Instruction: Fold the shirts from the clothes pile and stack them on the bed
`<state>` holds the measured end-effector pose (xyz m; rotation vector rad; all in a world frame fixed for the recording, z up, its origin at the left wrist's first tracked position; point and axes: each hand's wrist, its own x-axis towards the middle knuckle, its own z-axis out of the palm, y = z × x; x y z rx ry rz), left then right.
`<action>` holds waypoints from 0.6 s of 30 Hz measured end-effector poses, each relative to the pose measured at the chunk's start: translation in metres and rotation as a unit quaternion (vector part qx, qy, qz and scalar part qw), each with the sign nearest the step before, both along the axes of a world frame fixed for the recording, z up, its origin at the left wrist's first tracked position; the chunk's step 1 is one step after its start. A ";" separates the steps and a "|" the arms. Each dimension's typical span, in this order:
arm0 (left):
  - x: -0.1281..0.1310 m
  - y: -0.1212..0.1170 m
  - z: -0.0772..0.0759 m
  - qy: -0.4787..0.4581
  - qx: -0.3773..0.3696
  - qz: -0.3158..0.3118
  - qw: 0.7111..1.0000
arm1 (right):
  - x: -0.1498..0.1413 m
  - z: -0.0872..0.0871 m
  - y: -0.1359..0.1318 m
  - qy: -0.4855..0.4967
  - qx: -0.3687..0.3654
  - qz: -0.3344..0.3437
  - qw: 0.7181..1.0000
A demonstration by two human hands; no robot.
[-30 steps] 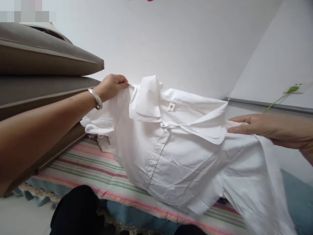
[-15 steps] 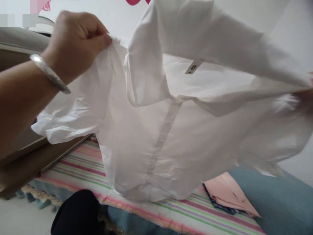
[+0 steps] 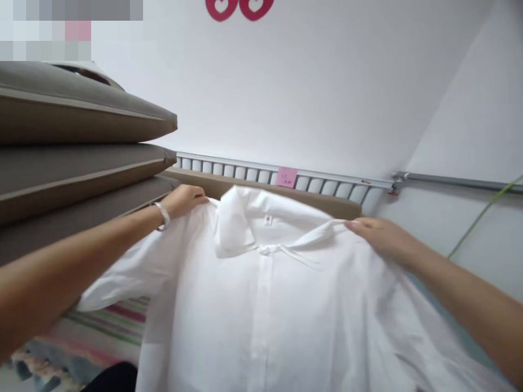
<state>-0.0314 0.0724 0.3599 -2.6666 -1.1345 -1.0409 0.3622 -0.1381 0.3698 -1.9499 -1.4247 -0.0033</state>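
Where the two bare hands grip it at its shoulders, a white cloth shirt with a broad turned-down collar (image 3: 229, 305) hangs across the lower middle of the frame, collar uppermost and buttoned front toward the camera. Fingers closed on the fabric, the left hand (image 3: 186, 200) pinches the shoulder just left of the collar; the right hand (image 3: 376, 231) pinches the opposite shoulder, slightly lower in the frame and just beside the collar's right edge. Both touch the shirt, so neither is nearer to it as a whole, though the pale button placket (image 3: 261, 310) lies closer to the left grip. Its long axis drops from between the hands, close to vertical, and leaves through the bottom edge. One sleeve spreads toward the lower left, over the multicoloured striped cloth (image 3: 126, 321); the other, at lower right, is too blurred to trace surely.
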 end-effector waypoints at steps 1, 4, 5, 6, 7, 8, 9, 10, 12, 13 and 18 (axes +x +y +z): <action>0.012 0.020 -0.002 0.014 -0.001 0.020 1.000 | 0.002 0.001 0.016 -0.046 -0.015 -0.022 0.999; 0.043 0.061 0.034 -0.012 0.064 0.082 0.994 | 0.013 0.033 0.055 -0.138 0.030 -0.082 0.987; 0.051 0.068 0.056 -0.042 0.097 0.095 0.990 | 0.018 0.051 0.063 -0.147 0.055 -0.106 0.982; 0.056 0.071 0.080 -0.078 0.129 0.100 0.983 | 0.022 0.071 0.066 -0.152 0.079 -0.129 0.977; 0.059 0.072 0.103 -0.112 0.154 0.100 0.977 | 0.025 0.090 0.067 -0.159 0.102 -0.145 0.971; 0.060 0.071 0.123 -0.141 0.171 0.094 0.970 | 0.028 0.108 0.065 -0.167 0.124 -0.157 0.966; 0.060 0.069 0.140 -0.163 0.181 0.085 0.966 | 0.029 0.122 0.061 -0.174 0.147 -0.164 0.960; 0.059 0.065 0.151 -0.175 0.185 0.076 0.964 | 0.029 0.132 0.057 -0.181 0.168 -0.167 0.954; 0.053 0.056 0.158 -0.184 0.187 0.063 0.963 | 0.027 0.138 0.045 -0.201 0.195 -0.168 0.945; 0.049 0.052 0.152 -0.181 0.192 0.058 0.963 | 0.026 0.133 0.038 -0.214 0.195 -0.165 0.943; 0.019 0.025 0.053 -0.089 0.193 0.006 0.977 | 0.027 0.029 -0.002 -0.205 0.165 -0.096 0.960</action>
